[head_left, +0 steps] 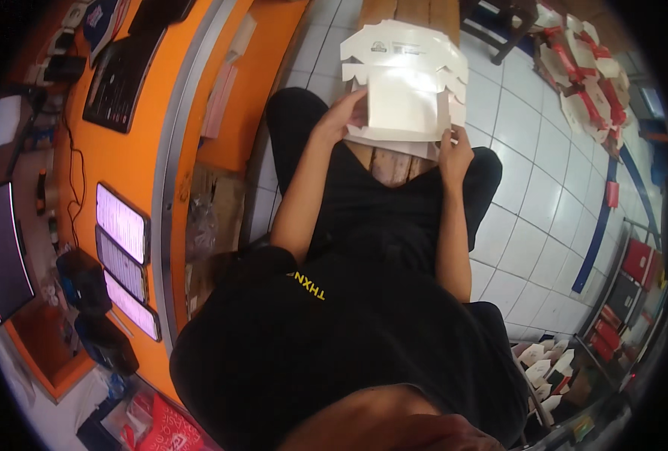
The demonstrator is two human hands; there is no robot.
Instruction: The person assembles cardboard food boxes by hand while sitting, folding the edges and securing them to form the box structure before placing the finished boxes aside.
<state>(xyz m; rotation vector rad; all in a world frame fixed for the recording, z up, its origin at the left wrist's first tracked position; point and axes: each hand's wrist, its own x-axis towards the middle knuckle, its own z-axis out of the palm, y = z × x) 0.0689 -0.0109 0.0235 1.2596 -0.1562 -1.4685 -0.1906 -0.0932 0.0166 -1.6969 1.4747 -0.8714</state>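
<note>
A white cardboard box blank [403,101], partly folded, lies on the wooden bench [390,167] between my knees. Its far panel carries small dark print, and notched tabs stick out along its right side. My left hand [347,116] is closed on the blank's left side, with some fingertips hidden behind a raised panel. At the near right corner, my right hand [456,149] pinches the edge of the card between thumb and fingers. Another pale card edge shows beneath the blank; how many sheets lie there I cannot tell.
An orange counter [135,161] on the left bears several lit phones [121,223] and a dark laptop-like device [116,83]. White floor tiles [529,180] stretch rightward. Red-and-white folded cartons [586,83] pile up at far right; more cartons [548,372] lie near right.
</note>
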